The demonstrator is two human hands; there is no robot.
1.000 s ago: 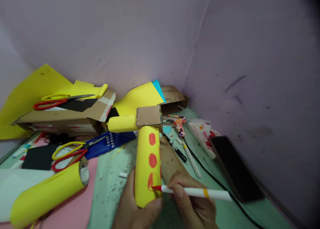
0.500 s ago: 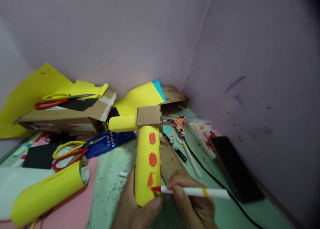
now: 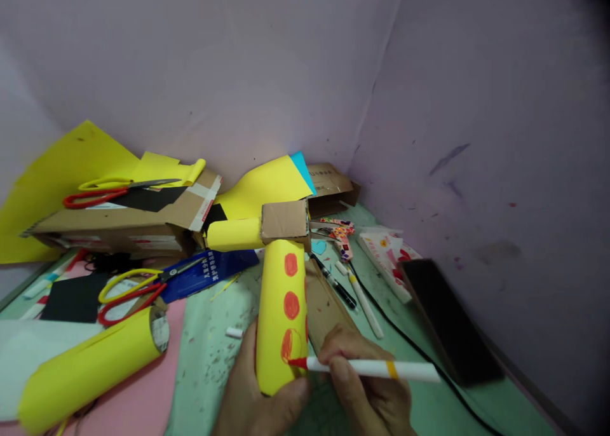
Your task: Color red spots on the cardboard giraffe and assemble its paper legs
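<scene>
yellow tube, red-spotted, far end at the cardboard block: likely light, stiff, crushable; best gripped low, clear of the spots. left hand: fingers wrapped round its lower end. right hand: fingers pinched on red-tipped marker.

Left of your red-spotted yellow paper tube lies a plain yellow paper tube; right, a flat black phone; back left, yellow-and-red-handled metal scissors atop a brown cardboard box.

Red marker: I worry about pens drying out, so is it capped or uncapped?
Uncapped. The marker shows its bare red tip at the yellow tube.
</scene>
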